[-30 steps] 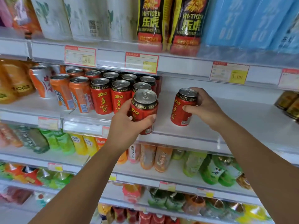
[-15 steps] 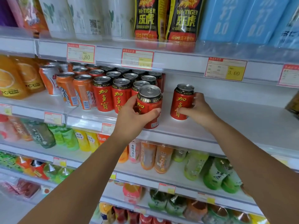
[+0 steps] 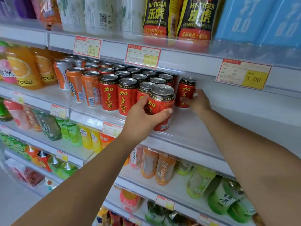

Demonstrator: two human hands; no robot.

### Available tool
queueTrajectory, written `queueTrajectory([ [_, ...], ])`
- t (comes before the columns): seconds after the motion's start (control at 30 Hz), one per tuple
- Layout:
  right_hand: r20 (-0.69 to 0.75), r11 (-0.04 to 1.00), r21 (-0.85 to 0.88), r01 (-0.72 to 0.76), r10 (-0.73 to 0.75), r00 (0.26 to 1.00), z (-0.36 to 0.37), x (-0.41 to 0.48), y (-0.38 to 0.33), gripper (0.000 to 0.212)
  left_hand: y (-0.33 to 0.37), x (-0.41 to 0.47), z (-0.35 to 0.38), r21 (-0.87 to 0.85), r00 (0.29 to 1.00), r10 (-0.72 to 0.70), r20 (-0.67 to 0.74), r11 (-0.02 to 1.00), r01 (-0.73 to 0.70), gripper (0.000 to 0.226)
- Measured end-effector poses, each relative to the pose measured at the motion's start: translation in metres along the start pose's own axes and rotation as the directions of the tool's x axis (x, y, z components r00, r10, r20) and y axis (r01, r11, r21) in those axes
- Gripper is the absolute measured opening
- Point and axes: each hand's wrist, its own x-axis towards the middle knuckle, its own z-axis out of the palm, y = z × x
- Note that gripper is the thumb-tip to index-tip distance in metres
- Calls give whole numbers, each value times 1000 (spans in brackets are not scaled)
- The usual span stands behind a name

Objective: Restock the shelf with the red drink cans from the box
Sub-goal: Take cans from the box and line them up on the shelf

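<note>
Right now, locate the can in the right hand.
Head view, centre-right: the right hand holds the can upright on the white shelf, just right of the red can block.

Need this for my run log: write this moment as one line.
left hand: holds front red can at shelf | right hand: holds rear red can beside stocked cans

Hidden, blurred, cropped.
Behind left hand (image 3: 141,118), part of front red can (image 3: 162,101) label; at 12 o'clock, unreadable price tag (image 3: 143,57); Hi-Tiger pouches (image 3: 156,18) cropped above.
</note>
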Motion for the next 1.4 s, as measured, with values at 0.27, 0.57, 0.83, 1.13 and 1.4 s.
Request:
queueTrajectory([
  [0.27,4,999,38,-3,3,1000,20,28,0,67,-5,-2,8,20,998,51,-39,999,-51,44],
  [0.57,8,994,62,-87,87,996,13,14,-6,73,-2,-4,8,32,999,19,-41,999,-18,45],
  [0.83,450,956,243,164,-261,854,-40,-86,-24,55,-2,7,25,33,994,-63,-86,997,66,63],
  [1.13,356,970,200,139,-204,912,-44,-124,-22,53,4,10,29,294,989,-18,148,956,-27,72],
  [1.4,195,990,138,42,-69,978,-24,-66,-9,70,-49,-2,-46,703,941,298,162,633,-322,48],
])
